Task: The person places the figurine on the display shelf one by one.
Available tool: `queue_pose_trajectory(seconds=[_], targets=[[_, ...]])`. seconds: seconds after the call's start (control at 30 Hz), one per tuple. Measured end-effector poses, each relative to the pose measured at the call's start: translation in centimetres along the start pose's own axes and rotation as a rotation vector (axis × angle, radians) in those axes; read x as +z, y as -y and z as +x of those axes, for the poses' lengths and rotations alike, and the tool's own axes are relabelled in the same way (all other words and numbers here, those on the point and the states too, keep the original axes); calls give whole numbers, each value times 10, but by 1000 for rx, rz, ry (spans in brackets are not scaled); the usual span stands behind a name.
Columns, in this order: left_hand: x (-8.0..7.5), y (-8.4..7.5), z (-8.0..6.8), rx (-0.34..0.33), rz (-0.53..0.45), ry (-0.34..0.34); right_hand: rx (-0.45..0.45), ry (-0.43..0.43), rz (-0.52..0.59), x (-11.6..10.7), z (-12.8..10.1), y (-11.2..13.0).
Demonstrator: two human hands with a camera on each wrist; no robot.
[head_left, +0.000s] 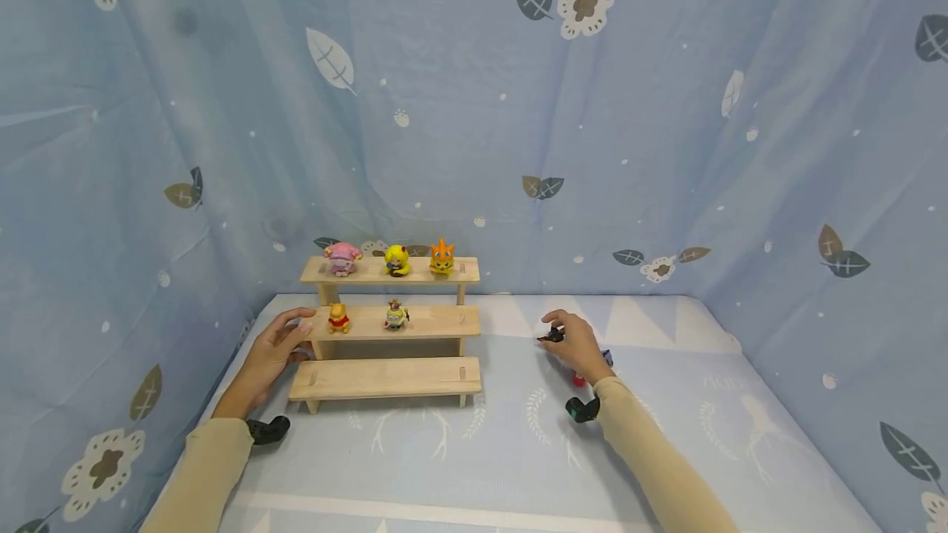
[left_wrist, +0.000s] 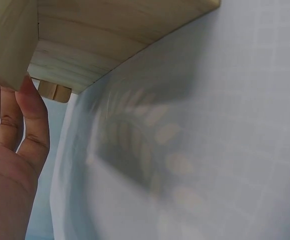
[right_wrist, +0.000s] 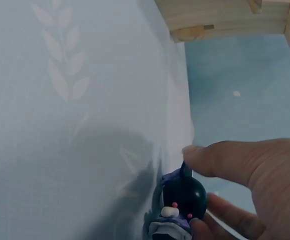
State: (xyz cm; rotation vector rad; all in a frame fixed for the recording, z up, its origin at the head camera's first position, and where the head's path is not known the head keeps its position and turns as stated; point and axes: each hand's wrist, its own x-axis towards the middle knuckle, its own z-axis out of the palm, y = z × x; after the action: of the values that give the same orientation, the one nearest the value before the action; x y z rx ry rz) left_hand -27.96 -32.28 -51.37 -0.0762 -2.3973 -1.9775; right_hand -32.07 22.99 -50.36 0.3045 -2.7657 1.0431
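A three-step wooden shelf point(head_left: 385, 378) stands on the blue cloth. Its top step carries a pink figure point(head_left: 342, 258), a yellow figure point(head_left: 397, 261) and an orange spiky figure point(head_left: 441, 258). The middle step has a yellow bear in red point(head_left: 338, 318) and a small multicoloured figure point(head_left: 396, 315). My left hand point(head_left: 276, 348) rests against the shelf's left end, fingers straight on the wood point(left_wrist: 7, 40). My right hand point(head_left: 573, 342) pinches a small black figure point(right_wrist: 181, 200) just above the cloth, right of the shelf.
A red object point(head_left: 578, 380) and a bluish one point(head_left: 607, 358) lie on the cloth, mostly hidden behind my right hand. Patterned blue curtains point(head_left: 666, 146) wall in the table on three sides. Bare cloth point(head_left: 481, 451) lies in front of the shelf.
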Motion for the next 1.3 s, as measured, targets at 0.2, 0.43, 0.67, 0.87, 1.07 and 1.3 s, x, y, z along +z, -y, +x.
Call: queue_pose_trajectory(seconds=[0.2,0.43,0.67,0.87,1.07,1.3], targets=[[1,2,1,8,-15,7,45,5,-99,3,1,4],[1,2,-1,19,-9,13,116,1,-116,8,-1,4],[0,6,3,9,-19,16,110,-33,-157,11,1,-1],[2,4,-1,2,-5,9,144,-13,-104,4,-2,2],[-2,9,3,20,-11,9,175,-15,63,-5,-3,3],[-2,5,2,30,-16,9,183,-38,31,-7,-1,-7]])
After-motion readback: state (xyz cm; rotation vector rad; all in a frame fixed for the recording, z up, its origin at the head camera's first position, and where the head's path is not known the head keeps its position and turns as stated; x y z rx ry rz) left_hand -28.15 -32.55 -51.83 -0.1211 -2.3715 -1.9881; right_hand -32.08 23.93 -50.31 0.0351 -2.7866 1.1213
